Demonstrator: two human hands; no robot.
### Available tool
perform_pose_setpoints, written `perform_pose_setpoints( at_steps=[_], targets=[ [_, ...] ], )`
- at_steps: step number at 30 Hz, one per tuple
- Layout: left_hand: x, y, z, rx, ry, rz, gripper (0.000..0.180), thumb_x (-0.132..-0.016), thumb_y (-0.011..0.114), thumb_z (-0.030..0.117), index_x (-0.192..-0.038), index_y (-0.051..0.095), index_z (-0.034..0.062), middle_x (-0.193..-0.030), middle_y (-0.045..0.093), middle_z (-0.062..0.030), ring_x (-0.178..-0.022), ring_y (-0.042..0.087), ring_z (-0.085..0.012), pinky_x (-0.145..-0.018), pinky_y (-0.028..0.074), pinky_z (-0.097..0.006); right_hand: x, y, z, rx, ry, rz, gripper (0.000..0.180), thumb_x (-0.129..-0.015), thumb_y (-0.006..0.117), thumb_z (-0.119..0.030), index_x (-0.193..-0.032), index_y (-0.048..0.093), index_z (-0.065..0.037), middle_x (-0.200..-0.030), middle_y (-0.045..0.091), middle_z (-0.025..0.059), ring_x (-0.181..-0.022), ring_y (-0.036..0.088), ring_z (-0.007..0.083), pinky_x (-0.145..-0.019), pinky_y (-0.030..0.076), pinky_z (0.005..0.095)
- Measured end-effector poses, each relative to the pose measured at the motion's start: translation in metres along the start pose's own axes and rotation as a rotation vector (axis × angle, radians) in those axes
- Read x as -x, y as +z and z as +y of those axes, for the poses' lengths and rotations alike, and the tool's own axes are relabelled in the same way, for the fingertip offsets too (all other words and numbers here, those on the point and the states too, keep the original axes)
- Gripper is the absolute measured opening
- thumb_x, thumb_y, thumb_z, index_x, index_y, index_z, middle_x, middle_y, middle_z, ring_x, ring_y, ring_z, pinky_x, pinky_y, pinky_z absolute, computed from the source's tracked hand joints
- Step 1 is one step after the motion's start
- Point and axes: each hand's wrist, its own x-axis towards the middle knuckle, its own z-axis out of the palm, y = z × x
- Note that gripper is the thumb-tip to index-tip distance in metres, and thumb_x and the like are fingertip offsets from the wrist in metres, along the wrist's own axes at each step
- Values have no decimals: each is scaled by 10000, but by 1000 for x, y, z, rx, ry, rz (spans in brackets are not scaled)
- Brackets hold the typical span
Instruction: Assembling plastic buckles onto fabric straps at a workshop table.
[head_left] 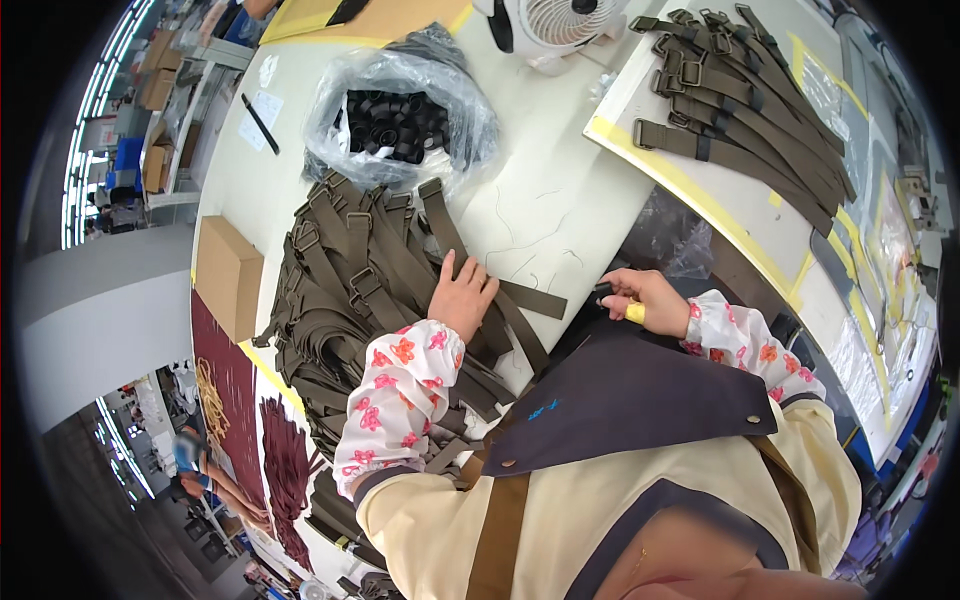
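Observation:
My left hand (462,298) lies on a heap of olive-brown webbing straps (350,235) with metal slide buckles, its fingers slightly spread over one strap. That strap's buckle end points away from me, and a loose strap end (535,299) sticks out to the right. My right hand (648,300), with yellow tape round a finger, is pinched over the table's near edge. Between its fingertips is a small black piece (603,291), partly hidden, resembling the black loops (395,125) in the clear plastic bag (470,115) beyond the heap.
Finished-looking straps with buckles (735,95) lie on a yellow-taped board (690,205) at the right. A white fan (565,25) stands at the back. At the left are a cardboard box (228,278), a black pen (260,124) and dark red cords (287,470). Loose threads lie mid-table.

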Motion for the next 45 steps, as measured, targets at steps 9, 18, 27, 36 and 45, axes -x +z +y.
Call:
perform_pose_setpoints(
  at_steps=[9, 18, 27, 36, 45],
  targets=[
    [-17, -15, -77, 141, 46, -111, 203, -640, 697, 261, -754, 621, 110, -718, 585, -2, -795, 521, -173, -790, 329, -348, -6, -32, 3, 71, -64, 65, 195, -810, 608, -130, -943, 566, 7, -805, 565, 60, -675, 512, 114, -610, 423, 249],
    [-60, -24, -35, 713, 269, -164, 233, -687, 669, 180, -875, 562, 92, -798, 594, -71, -795, 558, -245, -849, 352, -407, -14, -65, 1, -153, -23, 149, 247, -825, 602, -148, -1015, 544, -1, -839, 507, 20, -733, 457, 88, -671, 398, 230],
    [-33, 10, -32, 117, 151, -159, 303, -683, 622, 156, -975, 542, 146, -1009, 535, -27, -1034, 479, -195, -995, 233, -507, -16, -51, 21, -91, 171, 27, 274, -818, 618, -172, -998, 549, 23, -780, 569, 32, -693, 493, 77, -640, 421, 234],
    [-43, -16, -79, 676, -12, -2, 234, -582, 713, 111, -725, 535, 61, -656, 541, -60, -659, 545, -279, -614, 417, -374, -32, -54, -16, 70, 43, 1, 246, -805, 627, -155, -986, 565, 0, -908, 561, 56, -754, 496, 100, -669, 414, 232],
    [-109, -81, -44, 1287, 10, 440, 199, -745, 601, 1, -942, 592, 27, -688, 554, -40, -600, 507, -105, -569, 418, -227, -25, -61, -15, -268, 56, 123, 227, -805, 611, -129, -994, 589, -5, -1126, 492, 66, -955, 475, 136, -819, 377, 255]
  ],
)
